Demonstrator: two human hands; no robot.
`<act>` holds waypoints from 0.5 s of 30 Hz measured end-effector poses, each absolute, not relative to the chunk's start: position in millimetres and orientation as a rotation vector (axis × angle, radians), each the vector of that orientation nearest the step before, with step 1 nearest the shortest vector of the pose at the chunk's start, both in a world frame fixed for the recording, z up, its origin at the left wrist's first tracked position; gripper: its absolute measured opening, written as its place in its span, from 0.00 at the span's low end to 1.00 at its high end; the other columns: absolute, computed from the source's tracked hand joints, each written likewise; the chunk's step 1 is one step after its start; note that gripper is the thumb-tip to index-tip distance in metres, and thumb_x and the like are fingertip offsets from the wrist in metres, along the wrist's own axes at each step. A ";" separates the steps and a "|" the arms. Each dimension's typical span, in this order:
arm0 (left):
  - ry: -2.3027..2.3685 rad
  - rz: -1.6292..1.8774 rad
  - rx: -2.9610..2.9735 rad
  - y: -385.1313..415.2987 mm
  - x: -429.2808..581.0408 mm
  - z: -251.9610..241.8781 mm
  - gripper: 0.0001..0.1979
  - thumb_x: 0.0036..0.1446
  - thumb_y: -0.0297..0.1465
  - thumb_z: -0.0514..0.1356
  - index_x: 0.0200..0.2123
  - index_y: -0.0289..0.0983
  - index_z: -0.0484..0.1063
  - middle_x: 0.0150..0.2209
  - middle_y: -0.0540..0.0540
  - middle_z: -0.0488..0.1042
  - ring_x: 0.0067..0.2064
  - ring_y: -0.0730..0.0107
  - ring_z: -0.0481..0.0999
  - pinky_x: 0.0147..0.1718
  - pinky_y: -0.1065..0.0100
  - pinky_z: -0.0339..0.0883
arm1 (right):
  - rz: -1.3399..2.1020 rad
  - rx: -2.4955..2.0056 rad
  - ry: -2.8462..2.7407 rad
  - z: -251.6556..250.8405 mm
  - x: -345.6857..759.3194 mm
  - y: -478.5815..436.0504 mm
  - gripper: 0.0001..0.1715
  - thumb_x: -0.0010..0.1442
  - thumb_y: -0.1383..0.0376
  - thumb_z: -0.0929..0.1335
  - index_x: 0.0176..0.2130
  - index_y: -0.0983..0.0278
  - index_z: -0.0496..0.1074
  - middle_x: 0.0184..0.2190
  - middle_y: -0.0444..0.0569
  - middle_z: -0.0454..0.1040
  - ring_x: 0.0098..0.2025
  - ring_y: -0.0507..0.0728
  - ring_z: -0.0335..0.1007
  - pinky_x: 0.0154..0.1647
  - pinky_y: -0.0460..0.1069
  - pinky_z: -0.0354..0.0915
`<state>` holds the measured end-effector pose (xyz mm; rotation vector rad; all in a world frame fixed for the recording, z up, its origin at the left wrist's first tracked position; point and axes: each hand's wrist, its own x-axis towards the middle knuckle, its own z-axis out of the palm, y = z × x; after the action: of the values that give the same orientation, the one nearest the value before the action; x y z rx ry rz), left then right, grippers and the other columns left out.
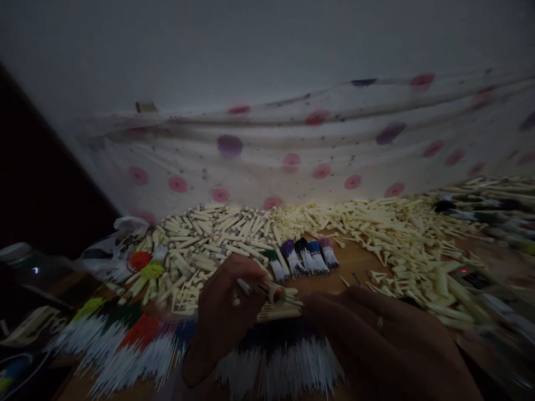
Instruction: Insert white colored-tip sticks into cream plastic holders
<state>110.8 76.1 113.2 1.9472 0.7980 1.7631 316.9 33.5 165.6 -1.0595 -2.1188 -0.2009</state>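
My left hand [229, 312] is closed on a cream multicolour pen barrel [277, 293], its round end turned toward my right hand. Dark and orange bits show in that end, and thin pale sticks [293, 301] lie right by it. My right hand [376, 334] is stretched out flat, its fingertips close to those sticks. Whether they touch is too dark to tell. Below both hands, dark-tipped white pen refills [280, 362] are spread in a row. Behind them stand bundles of refills [311, 257] with green, purple, black, blue and pink ends.
Cream barrels with dark bands [221, 228] are heaped at the back left, plain cream parts [393, 223] at the back right. Colour-tipped refills [129, 351] fan across the front left. A clear plastic bag [104, 245] lies left; a device with a red light [472, 275] sits right.
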 end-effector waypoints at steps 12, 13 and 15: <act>0.832 1.759 1.930 79.8 111.0 110.0 0.16 0.53 0.16 0.66 0.40 0.43 0.74 0.35 0.51 0.74 0.37 0.71 0.73 0.37 0.71 0.68 | -0.250 -1.093 -2.141 164.5 322.0 34.8 0.18 0.67 0.67 0.62 0.32 0.54 0.76 0.24 0.44 0.77 0.23 0.54 0.75 0.17 0.42 0.64; 0.830 1.759 1.923 80.3 110.8 110.0 0.17 0.53 0.16 0.65 0.40 0.43 0.74 0.35 0.51 0.73 0.37 0.71 0.73 0.36 0.72 0.68 | -0.243 -1.085 -2.157 164.1 324.7 36.2 0.17 0.67 0.67 0.62 0.32 0.54 0.76 0.24 0.43 0.77 0.23 0.53 0.75 0.17 0.41 0.64; 0.830 1.766 1.913 81.5 110.3 110.1 0.18 0.52 0.14 0.64 0.39 0.42 0.74 0.34 0.52 0.73 0.36 0.72 0.73 0.35 0.73 0.68 | -0.211 -1.069 -2.188 163.5 329.3 38.6 0.16 0.67 0.66 0.62 0.35 0.52 0.77 0.25 0.42 0.78 0.24 0.52 0.76 0.19 0.41 0.65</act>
<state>110.3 81.5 110.1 1.9125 0.8296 1.7661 329.3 38.6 163.5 -1.0687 -2.1884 -0.2106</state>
